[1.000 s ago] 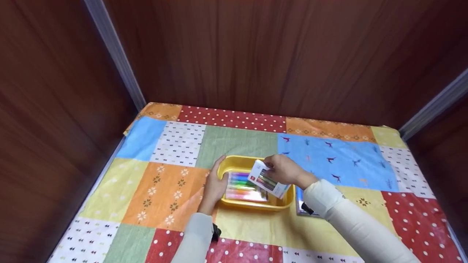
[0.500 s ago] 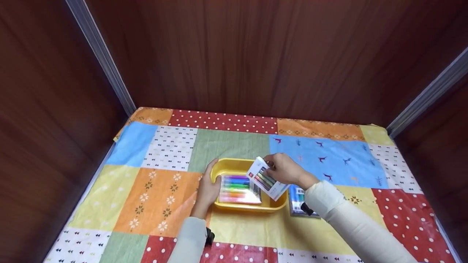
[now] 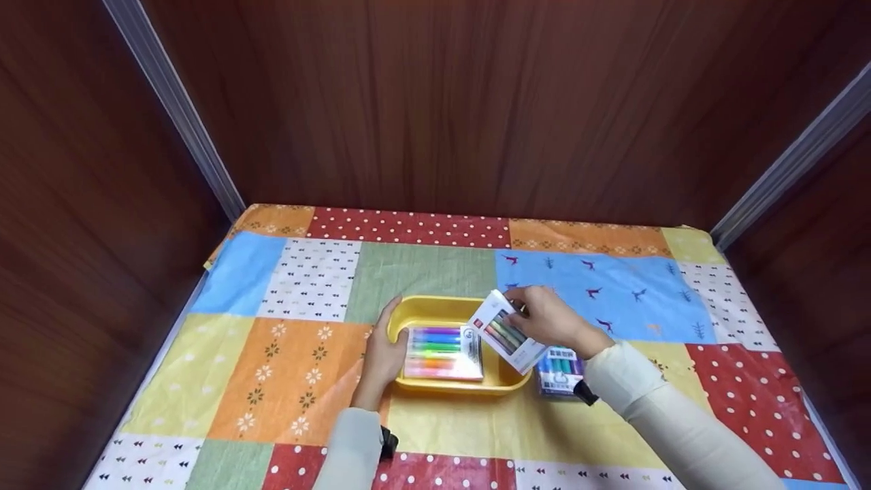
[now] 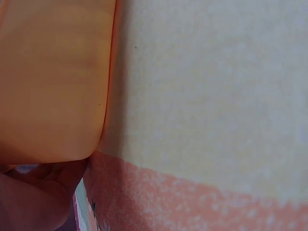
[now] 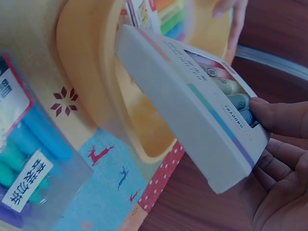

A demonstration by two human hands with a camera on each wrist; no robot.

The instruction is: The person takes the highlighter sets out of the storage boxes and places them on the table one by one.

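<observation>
My right hand point(image 3: 548, 318) pinches a white box of highlighters point(image 3: 507, 333) by its far end, thumb over the window and fingers beneath. The box hangs tilted above the right part of a yellow plastic basket point(image 3: 463, 390). In the right wrist view the highlighter box point(image 5: 192, 110) shows a rainbow stripe and muted-coloured pens. My left hand point(image 3: 383, 350) grips the basket's left end, thumb over the rim and fingers outside. Flat in the basket's left part lies a clear pack of rainbow-coloured pens point(image 3: 435, 352). The left wrist view shows mostly the basket's outer wall point(image 4: 53, 82).
Just right of the basket, a clear pack of blue, green and purple markers point(image 3: 559, 373) lies on the cloth, partly covered by my right wrist. A patchwork tablecloth point(image 3: 286, 381) spreads under everything. Brown wood panels point(image 3: 435, 102) stand behind and at both sides.
The view has shifted, so the basket and table appear further left. My right hand, still holding the highlighter box, has moved slightly right relative to the basket. The marker pack shows more.
</observation>
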